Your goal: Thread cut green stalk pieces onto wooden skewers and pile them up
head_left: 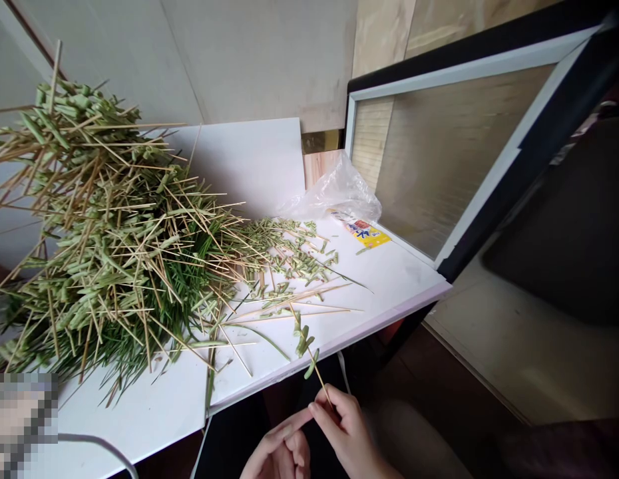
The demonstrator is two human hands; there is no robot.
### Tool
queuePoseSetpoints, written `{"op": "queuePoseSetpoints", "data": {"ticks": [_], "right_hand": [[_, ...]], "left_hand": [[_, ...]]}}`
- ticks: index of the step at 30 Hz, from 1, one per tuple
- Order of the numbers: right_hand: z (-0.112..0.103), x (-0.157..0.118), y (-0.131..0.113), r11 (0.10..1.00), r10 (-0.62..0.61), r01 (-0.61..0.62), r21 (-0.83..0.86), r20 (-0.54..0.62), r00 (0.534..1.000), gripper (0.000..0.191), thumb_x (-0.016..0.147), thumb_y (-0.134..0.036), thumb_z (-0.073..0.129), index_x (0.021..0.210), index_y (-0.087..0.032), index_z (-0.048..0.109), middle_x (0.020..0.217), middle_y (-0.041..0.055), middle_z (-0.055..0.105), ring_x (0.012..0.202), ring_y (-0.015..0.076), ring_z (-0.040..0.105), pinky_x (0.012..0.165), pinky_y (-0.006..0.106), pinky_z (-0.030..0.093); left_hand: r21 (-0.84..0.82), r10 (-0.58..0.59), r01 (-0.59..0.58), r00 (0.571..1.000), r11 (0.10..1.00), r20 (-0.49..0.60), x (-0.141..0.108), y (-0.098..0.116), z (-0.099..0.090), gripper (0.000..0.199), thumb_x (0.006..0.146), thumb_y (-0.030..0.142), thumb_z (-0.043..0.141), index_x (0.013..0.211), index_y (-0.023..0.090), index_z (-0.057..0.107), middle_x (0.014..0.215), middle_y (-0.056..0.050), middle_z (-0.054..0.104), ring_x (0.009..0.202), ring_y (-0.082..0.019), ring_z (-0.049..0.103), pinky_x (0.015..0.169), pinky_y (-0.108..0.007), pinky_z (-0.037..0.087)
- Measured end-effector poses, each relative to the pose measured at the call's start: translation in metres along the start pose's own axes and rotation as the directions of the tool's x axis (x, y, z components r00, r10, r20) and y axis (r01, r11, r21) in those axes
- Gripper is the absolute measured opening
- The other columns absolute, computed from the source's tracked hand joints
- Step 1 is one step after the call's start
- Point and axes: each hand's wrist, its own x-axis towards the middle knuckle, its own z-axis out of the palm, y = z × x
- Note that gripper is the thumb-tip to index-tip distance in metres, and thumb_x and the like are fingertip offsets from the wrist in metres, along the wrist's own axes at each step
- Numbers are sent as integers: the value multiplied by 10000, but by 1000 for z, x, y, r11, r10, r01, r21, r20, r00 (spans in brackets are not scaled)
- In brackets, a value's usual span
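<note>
In my right hand [349, 426], thumb and fingers pinch the lower end of a thin bamboo skewer [318, 372]. Several pale green bean-like pieces [303, 342] are threaded along its upper part, which points up and to the left over the table edge. My left hand [279, 452] is just left of it, palm partly up. One digit stretches to the right thumb and touches it, while the other fingers curl inward; whatever they may hold is hidden. Beyond the hands, loose green pieces [289, 256] and bare skewers [294, 313] lie scattered on the white table [359, 309].
A tall heap of skewered green pieces [100, 219] covers the table's left side, with long dark green leaves [184, 273] among it. A clear plastic bag [339, 186] and yellow packet [369, 236] lie at the back. A framed glass panel [439, 153] stands right; a grey cable [97, 440] crosses lower left.
</note>
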Motion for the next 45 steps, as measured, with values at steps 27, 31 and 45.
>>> {"op": "queuePoseSetpoints", "data": {"ticks": [27, 31, 45], "right_hand": [[0, -7, -5, 1000, -24, 24, -1, 44, 999, 322, 954, -439, 516, 733, -206, 530, 651, -47, 439, 609, 131, 408, 583, 276, 315], [-1, -7, -7, 999, 2, 1, -46, 68, 998, 320, 926, -481, 545, 780, -199, 587, 609, -69, 370, 571, 126, 364, 555, 275, 272], [1, -9, -5, 999, -47, 50, -18, 130, 990, 387, 962, -466, 503, 667, -221, 452, 646, -45, 443, 638, 141, 440, 641, 288, 343]], "left_hand": [[112, 27, -25, 999, 993, -18, -2, 9, -8, 415, 820, 411, 754, 1114, 119, 787, 663, -22, 570, 542, -100, 518, 515, -207, 379], [115, 59, -54, 997, 992, -45, -1, 11, -15, 406, 816, 402, 755, 1112, 126, 787, 664, -22, 573, 549, -101, 505, 519, -208, 382], [276, 94, -73, 993, 958, -65, -20, 12, 3, 425, 803, 421, 757, 1077, 97, 794, 684, -61, 602, 593, -135, 549, 547, -224, 414]]}}
